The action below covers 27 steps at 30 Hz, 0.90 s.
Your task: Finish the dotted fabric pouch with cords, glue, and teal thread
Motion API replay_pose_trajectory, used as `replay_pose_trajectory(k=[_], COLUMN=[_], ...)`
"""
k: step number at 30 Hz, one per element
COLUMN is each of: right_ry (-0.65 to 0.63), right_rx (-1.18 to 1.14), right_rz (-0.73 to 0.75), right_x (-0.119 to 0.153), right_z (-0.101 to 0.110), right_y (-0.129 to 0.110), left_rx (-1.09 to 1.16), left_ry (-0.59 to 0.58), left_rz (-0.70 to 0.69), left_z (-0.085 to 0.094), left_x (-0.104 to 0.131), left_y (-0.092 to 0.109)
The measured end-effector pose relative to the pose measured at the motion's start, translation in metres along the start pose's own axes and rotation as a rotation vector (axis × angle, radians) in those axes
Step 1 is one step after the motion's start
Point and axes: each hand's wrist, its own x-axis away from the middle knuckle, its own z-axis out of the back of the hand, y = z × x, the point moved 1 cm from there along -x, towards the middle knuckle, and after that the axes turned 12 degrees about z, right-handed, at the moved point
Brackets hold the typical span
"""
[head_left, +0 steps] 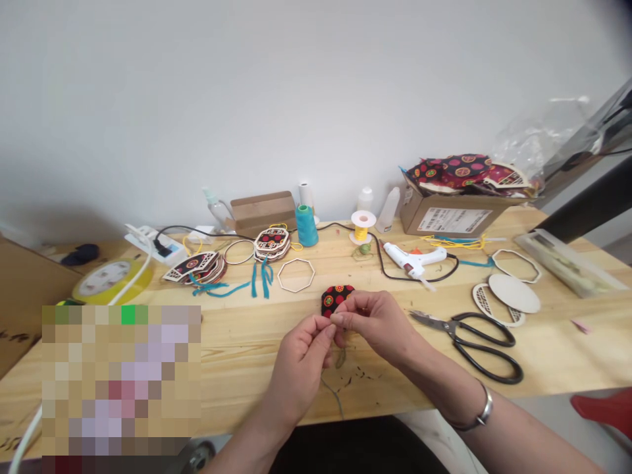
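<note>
My left hand and my right hand meet above the table, thumbs and fingertips pinched together on a thin thread. A greyish-green length of the thread hangs below the fingers. Its part between the fingertips is too small to make out. Just behind my fingers is a black fabric piece with red and yellow round patterns, partly hidden by my right hand. Whether it lies on the table or is held, I cannot tell. Black-handled scissors lie to the right of my right hand.
A white glue gun with a black cable lies behind the scissors. Farther back stand a teal thread cone, a yellow spool and a cardboard box of patterned fabric. A wooden octagon frame and decorated pieces lie left.
</note>
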Motion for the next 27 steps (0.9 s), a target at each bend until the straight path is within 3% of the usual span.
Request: replay_pose_trajectory(k=[4, 7, 11, 16, 21, 27], right_ry=[0.086, 0.158, -0.111, -0.385, -0.606, -0.802], right_rx=[0.165, 0.565, 1.096, 1.409, 1.447, 1.37], right_rz=[0.037, 0.249, 0.489, 0.711, 0.835, 0.798], right_x=[-0.012, -0.025, -0.039, -0.06, -0.083, -0.092], right_z=[0.009, 0.018, 0.021, 0.02, 0.022, 0.016], right_y=[-0.007, -0.01, -0.004, 0.0, -0.002, -0.009], left_rx=[0.046, 0.157, 0.294, 0.353, 0.356, 0.373], left_ry=[0.046, 0.097, 0.156, 0.164, 0.161, 0.158], left_rz=[-0.029, -0.04, -0.048, -0.032, -0.035, -0.029], left_z=[0.005, 0.009, 0.012, 0.012, 0.013, 0.013], left_x=[0.0, -0.001, -0.003, -0.003, -0.004, -0.005], left_y=[-0.001, 0.0, 0.003, 0.006, 0.006, 0.005])
